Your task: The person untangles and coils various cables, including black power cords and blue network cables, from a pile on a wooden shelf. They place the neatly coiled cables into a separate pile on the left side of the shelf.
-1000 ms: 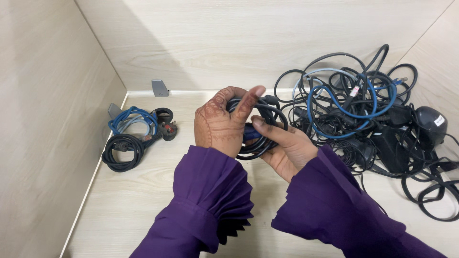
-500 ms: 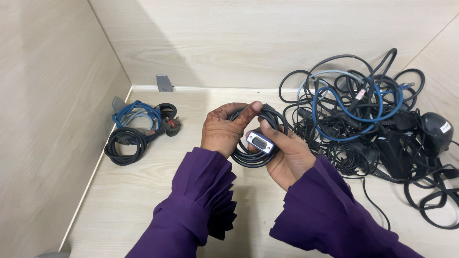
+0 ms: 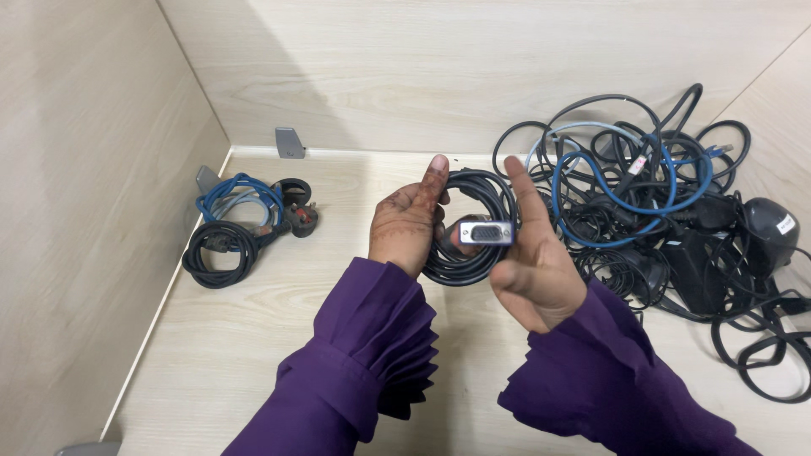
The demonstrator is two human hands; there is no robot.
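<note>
A pale wooden tabletop (image 3: 253, 338) bears coiled cables (image 3: 241, 224) and a tangled cable heap (image 3: 659, 211).

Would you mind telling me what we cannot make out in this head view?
- Coiled black cable: its far side, hidden behind the left hand and right hand.
- Tangled cable pile: which cords join which, lost in overlaps.
- Black loops: cut by the right edge.

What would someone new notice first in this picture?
Centre frame, the left hand and right hand, in purple sleeves, hold a coiled black cable with a silver-faced connector. To the right sprawls a tangled heap of black and blue cables; two neat bundles sit far left.
</note>
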